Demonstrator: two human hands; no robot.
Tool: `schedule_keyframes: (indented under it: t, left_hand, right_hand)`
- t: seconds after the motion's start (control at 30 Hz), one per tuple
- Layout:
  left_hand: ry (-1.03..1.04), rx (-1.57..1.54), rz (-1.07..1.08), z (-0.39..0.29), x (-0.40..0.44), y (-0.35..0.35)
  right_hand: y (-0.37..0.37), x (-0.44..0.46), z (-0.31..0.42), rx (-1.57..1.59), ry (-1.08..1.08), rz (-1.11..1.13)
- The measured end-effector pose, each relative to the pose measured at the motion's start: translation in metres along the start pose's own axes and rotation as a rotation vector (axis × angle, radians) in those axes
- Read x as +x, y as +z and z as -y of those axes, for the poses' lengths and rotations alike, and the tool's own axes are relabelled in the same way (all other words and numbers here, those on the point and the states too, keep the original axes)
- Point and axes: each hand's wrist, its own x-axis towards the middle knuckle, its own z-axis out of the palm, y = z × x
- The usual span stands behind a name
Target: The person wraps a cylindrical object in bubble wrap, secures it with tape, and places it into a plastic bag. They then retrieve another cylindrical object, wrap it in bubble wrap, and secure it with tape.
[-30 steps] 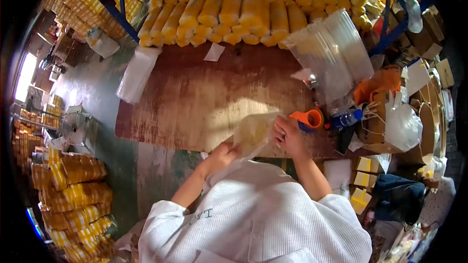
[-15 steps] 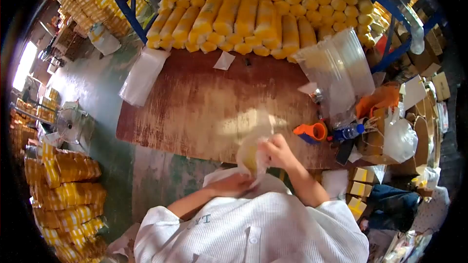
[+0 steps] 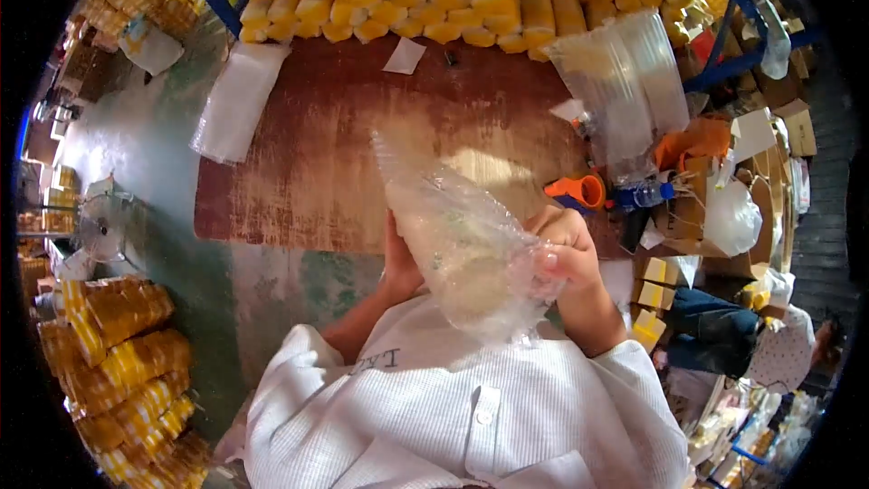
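Since the earlier frame, the clear plastic bag (image 3: 425, 204) has swung out from a narrow, blurred bundle into a broad, slanting spread, its pointed end now reaching up to the left, and the counter (image 3: 317, 140) sits higher in view.

From the head view, the bag is held in front of the person's shirt (image 3: 398, 407), across the near edge of the counter. A pale, rounded patch shows in its lower part; whether it is something inside or just layered film, I cannot tell. The right hand (image 3: 568, 249) has its grip pinching the bunched film at the bag's right side, thumb pressed over it. The left hand (image 3: 398, 258) is by the bag's left edge, its fingers partly hidden behind the film, so I cannot tell whether that grip is pinching or spread. Past the right hand lie an orange ring-shaped tool (image 3: 577, 190) and a blue-capped bottle (image 3: 641, 195).

The step in hand looks like turning and arranging the film; the next move would call for a firm right pinch and the left hand controlling the loose end.
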Motion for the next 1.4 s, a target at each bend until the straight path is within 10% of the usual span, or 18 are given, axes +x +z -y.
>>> schedule_keyframes:
  t: [0.1,0.43,0.57,0.77,1.03,1.4]
  left_hand:
    - [0.001,-0.040,0.010,-0.007,0.018,-0.005]
    - [-0.028,-0.185,0.037,0.003,0.022,-0.006]
    - [0.036,-0.058,0.033,-0.022,0.009,0.014]
    - [0.091,0.081,0.054,-0.042,0.007,0.042]
    - [0.104,0.258,0.087,-0.039,0.017,0.047]
    - [0.309,0.542,-0.069,-0.024,0.043,0.067]
  right_hand:
    - [0.005,0.004,-0.006,-0.276,0.024,0.247]
    - [0.036,0.002,-0.009,0.261,-0.163,0.145]
    - [0.001,-0.011,0.007,-0.202,-0.117,0.537]
    - [-0.007,0.012,0.025,-0.677,0.147,-0.569]
    - [0.029,0.055,0.031,-1.609,0.707,-0.028]
    - [-0.014,0.048,0.011,-1.628,0.395,-0.127]
